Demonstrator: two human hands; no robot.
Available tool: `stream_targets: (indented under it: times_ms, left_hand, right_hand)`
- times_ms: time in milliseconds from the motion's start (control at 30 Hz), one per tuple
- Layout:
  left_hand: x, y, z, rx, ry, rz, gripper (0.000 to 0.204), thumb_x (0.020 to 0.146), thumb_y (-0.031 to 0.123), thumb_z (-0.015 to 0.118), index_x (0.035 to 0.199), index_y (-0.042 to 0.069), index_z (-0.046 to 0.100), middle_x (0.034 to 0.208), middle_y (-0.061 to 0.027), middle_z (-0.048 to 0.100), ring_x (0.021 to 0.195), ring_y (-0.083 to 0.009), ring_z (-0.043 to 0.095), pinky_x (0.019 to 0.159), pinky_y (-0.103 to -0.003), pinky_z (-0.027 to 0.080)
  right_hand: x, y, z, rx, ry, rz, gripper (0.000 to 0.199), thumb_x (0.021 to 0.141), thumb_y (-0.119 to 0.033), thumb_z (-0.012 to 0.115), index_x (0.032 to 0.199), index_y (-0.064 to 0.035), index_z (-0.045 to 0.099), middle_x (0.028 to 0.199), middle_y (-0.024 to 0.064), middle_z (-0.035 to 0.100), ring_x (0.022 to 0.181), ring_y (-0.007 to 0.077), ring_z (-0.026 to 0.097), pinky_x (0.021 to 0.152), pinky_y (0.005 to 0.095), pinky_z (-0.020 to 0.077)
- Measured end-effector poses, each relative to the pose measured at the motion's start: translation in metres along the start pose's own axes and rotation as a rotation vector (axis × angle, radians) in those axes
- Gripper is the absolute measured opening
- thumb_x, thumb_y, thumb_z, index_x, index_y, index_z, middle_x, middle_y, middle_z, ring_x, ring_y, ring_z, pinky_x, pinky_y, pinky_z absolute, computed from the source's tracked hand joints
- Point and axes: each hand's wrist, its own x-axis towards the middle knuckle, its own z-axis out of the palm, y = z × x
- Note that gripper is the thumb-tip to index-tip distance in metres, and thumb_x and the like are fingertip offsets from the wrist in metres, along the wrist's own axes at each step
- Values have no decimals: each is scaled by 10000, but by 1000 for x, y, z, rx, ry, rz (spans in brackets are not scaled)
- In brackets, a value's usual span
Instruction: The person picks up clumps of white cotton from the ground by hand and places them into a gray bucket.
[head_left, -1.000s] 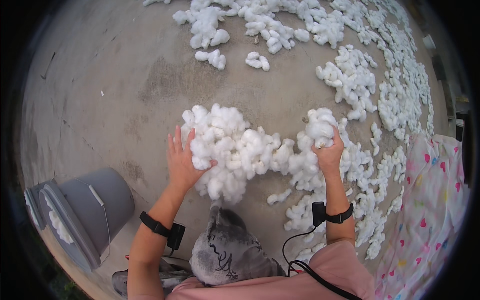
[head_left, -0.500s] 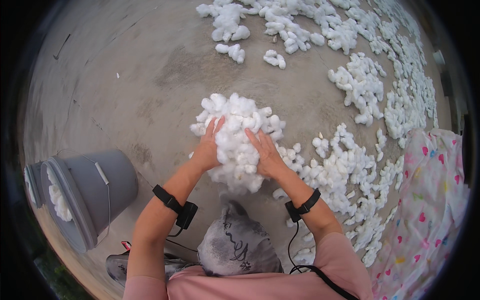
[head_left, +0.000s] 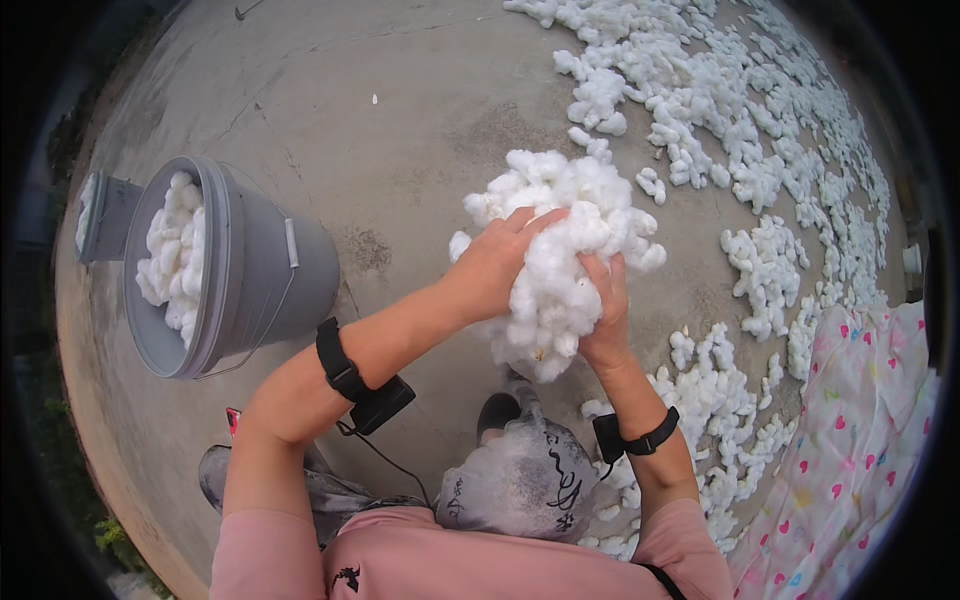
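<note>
Inward from the left edge of the concrete floor (head_left: 430,110), past the large gray bucket (head_left: 255,260), the left hand (head_left: 493,262) and right hand (head_left: 609,318) hold a cotton bundle (head_left: 558,290) in a wide grip, seemingly a gathering step, where the next move calls for even pressure.

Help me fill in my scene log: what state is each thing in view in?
Cotton clump: bunched together; whether lifted, unclear
Left hand: bent over the clump's left side
Right hand: against the clump's right side
Near bucket: open, cotton inside
Bucket handle: swung down
Far bucket: cotton showing at its mouth
Loose cotton: scattered
Patterned cloth: rumpled
Arm straps: fastened
</note>
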Motion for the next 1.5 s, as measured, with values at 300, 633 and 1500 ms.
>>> stream_targets:
  times_ms: [300,633,1500]
  left_hand:
    - [-101,136,-252,523,406,192,710,713,43,735,1380,103,497,1223,-167,594,1057,-359,604,908,-418,507]
    - [-267,125,-411,842,433,-199,621,742,61,746,1329,75,545,1211,-144,644,1099,-296,627,926,-380,506]
    - [-295,-131,-357,403,-686,-802,310,792,148,640,1085,58,693,1096,-179,681,1062,-307,647,1067,-448,352]
  right_hand:
    - [155,-207,18,184,286,-647,579,694,-167,819,1216,-57,594,1256,112,586,1070,413,552,822,459,526]
    - [221,-399,157,626,159,-811,560,669,-116,813,1189,-173,616,1273,153,533,1053,393,577,835,446,525]
    - [223,-372,336,-350,-1522,-374,802,632,30,784,1325,-47,387,1305,245,419,1042,420,611,877,425,534]
